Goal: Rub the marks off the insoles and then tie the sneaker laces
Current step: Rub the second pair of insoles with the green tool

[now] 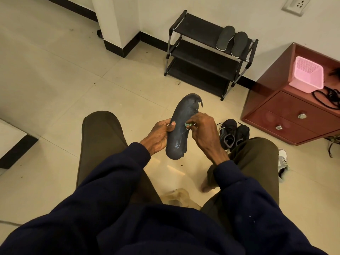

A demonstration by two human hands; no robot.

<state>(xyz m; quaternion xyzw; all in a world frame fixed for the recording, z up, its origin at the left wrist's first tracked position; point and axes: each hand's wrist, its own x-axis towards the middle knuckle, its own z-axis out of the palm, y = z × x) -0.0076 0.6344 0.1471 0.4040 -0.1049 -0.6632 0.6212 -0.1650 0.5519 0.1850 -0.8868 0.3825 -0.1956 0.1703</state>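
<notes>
The left hand (159, 134) curls round the dark insole (181, 116) while the right hand (202, 129) pinches a small green eraser (188, 124) to its edge — short firm strokes, insole braced, should lift the pale marks (177, 145). The sneakers (233, 133) sit on the floor at three o'clock; farther, the rack (200, 52) at one o'clock holds a dark flat pair (231, 40) — the pink basket (306, 76) at two shows only mesh.

The fingers (195, 119) of the right hand (204, 131) cover most of a small green thing (189, 124) held against the insole (182, 118), so its kind cannot be told. The pale mark (176, 145) near the insole's heel is too small to read. The right knee (257, 155) hides part of a white sneaker (282, 161), and the picture's right edge cuts off the red cabinet (287, 115).
</notes>
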